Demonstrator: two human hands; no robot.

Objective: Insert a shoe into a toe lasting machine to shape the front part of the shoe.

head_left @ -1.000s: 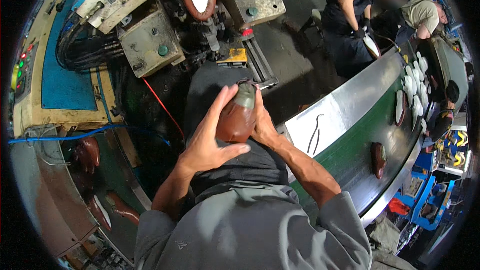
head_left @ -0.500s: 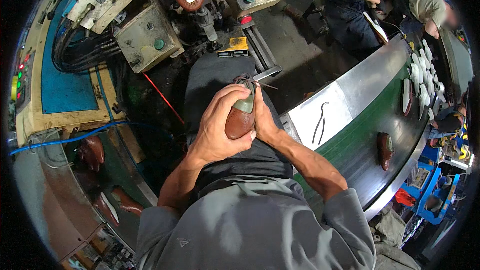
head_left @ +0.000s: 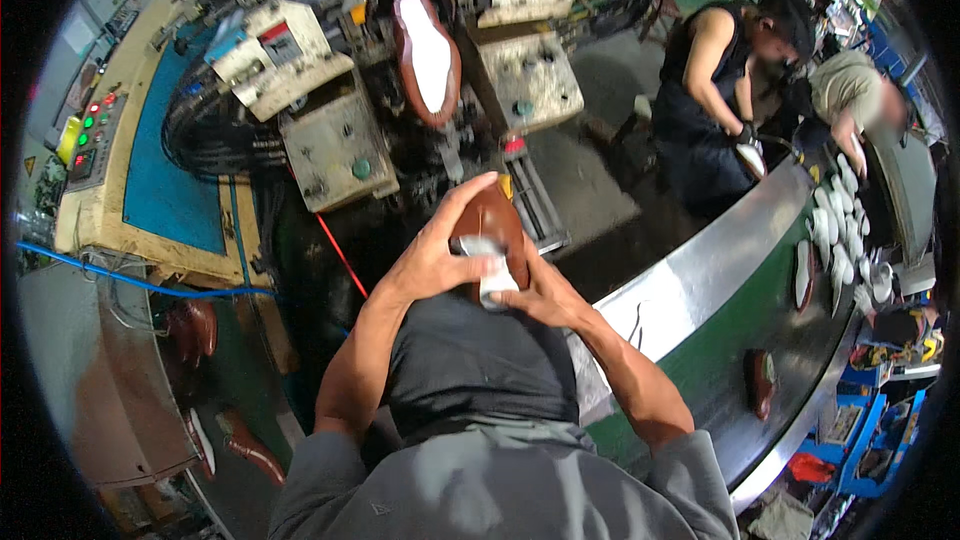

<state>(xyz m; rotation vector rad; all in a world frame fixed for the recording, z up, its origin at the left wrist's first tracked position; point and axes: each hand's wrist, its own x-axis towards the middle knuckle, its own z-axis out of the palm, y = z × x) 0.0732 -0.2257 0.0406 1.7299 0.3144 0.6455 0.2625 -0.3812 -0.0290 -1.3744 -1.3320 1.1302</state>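
Note:
A brown leather shoe is held in front of me over my lap, between both hands. A pale white patch shows at its near end, partly smeared by motion. My left hand wraps the shoe's left side, fingers stretched up along it and thumb across the pale patch. My right hand grips the lower right side, its thumb near the pale patch. Beyond the hands, another brown shoe with a white underside sits in the machine, sole facing up.
Control boxes with green buttons flank the machine. On the right runs a green conveyor with a metal edge, carrying a brown shoe and several white pieces. More brown shoes lie at lower left. A co-worker handles a shoe beyond.
The held shoe has been turned over and moved away from my body; its laced opening no longer shows. Both hands have shifted their hold. My view has tilted up, showing more machine.

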